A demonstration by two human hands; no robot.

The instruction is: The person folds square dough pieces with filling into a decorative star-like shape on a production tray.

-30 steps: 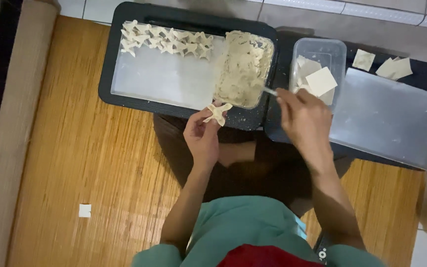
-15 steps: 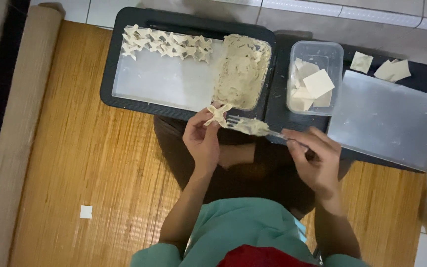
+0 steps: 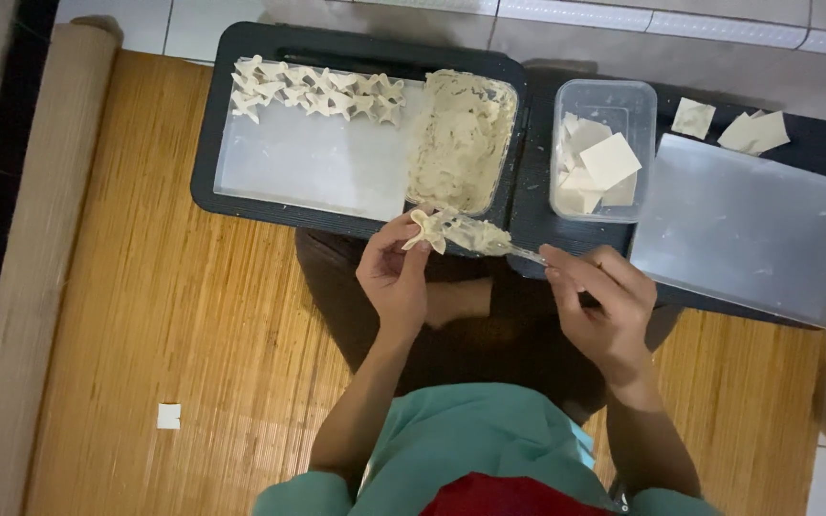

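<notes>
Pale folded dough wrapper (image 3: 424, 229) pinched in left hand (image 3: 396, 277), filling-laden metal spoon (image 3: 482, 239) gripped by closed right hand (image 3: 602, 308)

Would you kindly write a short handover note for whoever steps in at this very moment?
Left hand: pinching a dumpling wrapper at its fingertips.
Right hand: holding a utensil loaded with filling, its tip at the wrapper.
Filling container sits on the black tray; the clear tub of square wrappers is to its right.
Done: a row of folded dumplings along the tray's far edge.
Left: the wrapper in hand is not yet folded; many wrappers remain in the tub, and a few lie loose beyond it.
</notes>
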